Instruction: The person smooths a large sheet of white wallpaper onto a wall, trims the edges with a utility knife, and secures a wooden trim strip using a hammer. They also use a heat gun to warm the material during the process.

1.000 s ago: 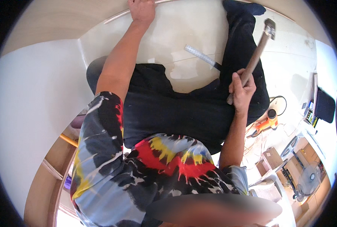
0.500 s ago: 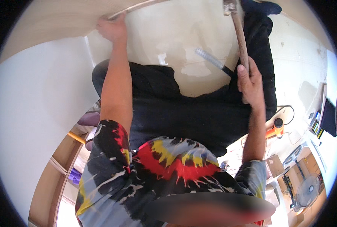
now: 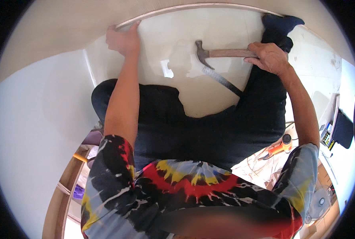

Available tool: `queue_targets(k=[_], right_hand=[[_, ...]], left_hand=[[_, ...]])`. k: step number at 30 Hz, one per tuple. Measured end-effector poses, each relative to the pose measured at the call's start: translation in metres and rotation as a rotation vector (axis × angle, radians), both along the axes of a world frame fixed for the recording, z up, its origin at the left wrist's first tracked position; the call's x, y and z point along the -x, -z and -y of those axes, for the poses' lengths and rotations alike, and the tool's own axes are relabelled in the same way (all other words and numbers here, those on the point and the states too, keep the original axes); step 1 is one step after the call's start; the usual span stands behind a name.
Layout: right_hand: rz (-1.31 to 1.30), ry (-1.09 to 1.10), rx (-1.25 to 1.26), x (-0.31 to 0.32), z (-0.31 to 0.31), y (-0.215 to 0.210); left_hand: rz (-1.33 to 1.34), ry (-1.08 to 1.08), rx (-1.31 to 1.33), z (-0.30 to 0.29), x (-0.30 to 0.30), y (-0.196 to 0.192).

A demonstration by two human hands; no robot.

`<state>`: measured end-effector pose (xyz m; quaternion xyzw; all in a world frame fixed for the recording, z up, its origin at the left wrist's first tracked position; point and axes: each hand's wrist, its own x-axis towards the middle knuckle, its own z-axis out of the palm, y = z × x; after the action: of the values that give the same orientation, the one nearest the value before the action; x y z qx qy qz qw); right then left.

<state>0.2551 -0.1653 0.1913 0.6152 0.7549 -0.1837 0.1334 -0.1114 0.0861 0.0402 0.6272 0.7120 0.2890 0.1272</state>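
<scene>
Right hand (image 3: 270, 57) wraps round hammer (image 3: 229, 53) handle, above floor (image 3: 209, 99), near its far edge; handle lies crosswise, head leftward toward left hand (image 3: 124, 40). Left fingers half-curled at panel strip (image 3: 177, 7), grip unclear.

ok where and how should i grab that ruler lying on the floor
Likely best: pinch the ruler by its long edges near the middle, coming from the left. It is a thin, flat strip; in view, the hammer head crowds its far end and the right leg its near one.
</scene>
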Motion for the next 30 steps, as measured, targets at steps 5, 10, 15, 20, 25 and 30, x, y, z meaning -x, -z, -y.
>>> queue_targets(k=[5,10,15,20,25,30], right_hand=[[0.074,-0.33,0.063,-0.03,-0.057,0.021],[0.188,-0.078,-0.154,-0.068,-0.104,0.052],[-0.026,-0.08,-0.058,-0.042,-0.067,0.06],[0.079,-0.401,0.014,-0.047,-0.078,0.031],[0.181,0.065,-0.015,-0.074,-0.085,0.05],[0.016,-0.174,0.102,-0.039,-0.062,0.036]], left_hand=[[0.026,-0.038,0.031,0.002,0.003,-0.008],[0.005,-0.03,0.023,0.003,-0.002,-0.011],[-0.028,-0.048,0.036,0.0,0.002,-0.006],[0.021,-0.015,0.022,0.002,0.0,-0.005],[0.023,0.013,0.037,0.002,-0.001,-0.003],[-0.007,0.012,-0.012,0.002,0.003,-0.008]])
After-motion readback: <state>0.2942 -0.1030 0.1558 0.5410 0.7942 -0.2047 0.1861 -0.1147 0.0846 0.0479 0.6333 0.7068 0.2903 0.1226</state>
